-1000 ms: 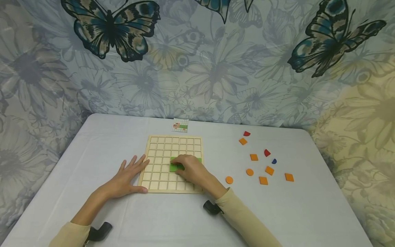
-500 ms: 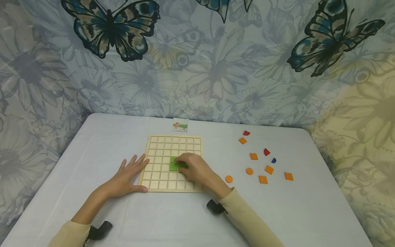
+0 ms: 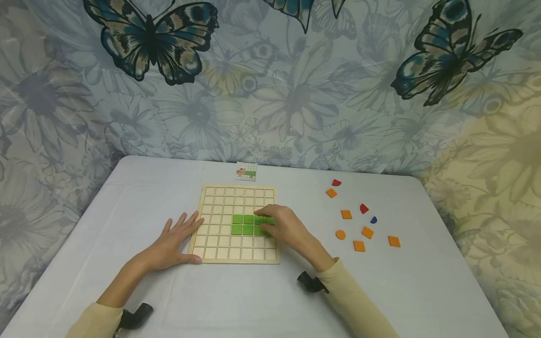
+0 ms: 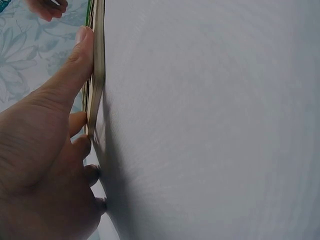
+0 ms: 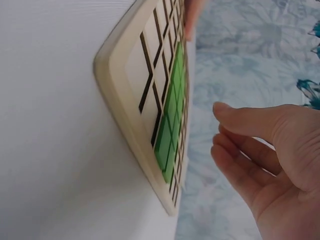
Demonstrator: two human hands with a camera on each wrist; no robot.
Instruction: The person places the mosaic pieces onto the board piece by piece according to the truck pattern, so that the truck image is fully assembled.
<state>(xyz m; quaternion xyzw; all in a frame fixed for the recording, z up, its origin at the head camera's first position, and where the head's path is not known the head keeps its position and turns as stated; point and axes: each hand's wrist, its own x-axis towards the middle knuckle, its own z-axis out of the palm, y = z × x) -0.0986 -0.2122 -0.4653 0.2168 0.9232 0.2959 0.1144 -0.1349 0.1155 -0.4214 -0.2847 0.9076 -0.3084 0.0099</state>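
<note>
My left hand [image 3: 171, 249] lies with spread fingers at the left edge of a wooden grid board [image 3: 218, 253]. In the left wrist view its thumb touches the board's side. Two rows of green square tiles [image 3: 238, 229] fill cells from the board's middle to its right side. Above the right end of these rows hovers my right hand [image 3: 289, 229], partly covering them. The right wrist view shows its fingers [image 5: 232, 157] loosely bent and apart from the thumb, with nothing between them and a gap to the board.
A small picture card [image 3: 246, 172] lies behind the board. To the right are several orange squares [image 3: 359, 246], an orange circle [image 3: 340, 234], two red wedge-shaped pieces [image 3: 364, 208] and a blue piece [image 3: 374, 219]. The white table [image 3: 228, 300] meets a patterned backdrop.
My right hand has moved right along the green rows, uncovering more green tiles. Its forearm now hides the nearer orange circle. The left hand has stayed in place.
</note>
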